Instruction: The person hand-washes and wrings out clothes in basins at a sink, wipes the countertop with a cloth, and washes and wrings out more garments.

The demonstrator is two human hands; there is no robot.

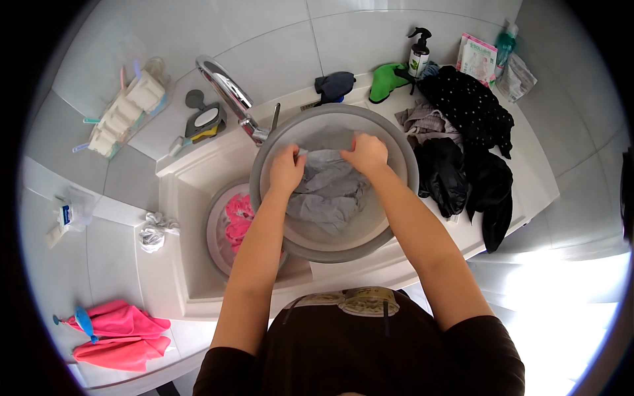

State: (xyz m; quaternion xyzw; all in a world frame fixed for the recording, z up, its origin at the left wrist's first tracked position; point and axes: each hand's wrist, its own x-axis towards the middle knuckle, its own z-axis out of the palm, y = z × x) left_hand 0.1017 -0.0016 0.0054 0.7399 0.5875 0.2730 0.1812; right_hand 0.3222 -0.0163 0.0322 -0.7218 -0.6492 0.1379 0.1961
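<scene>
A grey garment lies wet and crumpled in a large grey-rimmed basin of cloudy water. My left hand is closed on the garment's upper left edge, its fingertips partly hidden. On the other side, my right hand pinches the upper right edge of the same cloth. The basin rests over the sink edge and the counter. Partly beneath it, a second, smaller basin in the sink holds pink cloth.
A chrome faucet rises behind the basins. Dark clothes are heaped on the right counter, near a spray bottle and a green cloth. Toothbrush holders hang at left, above pink gloves.
</scene>
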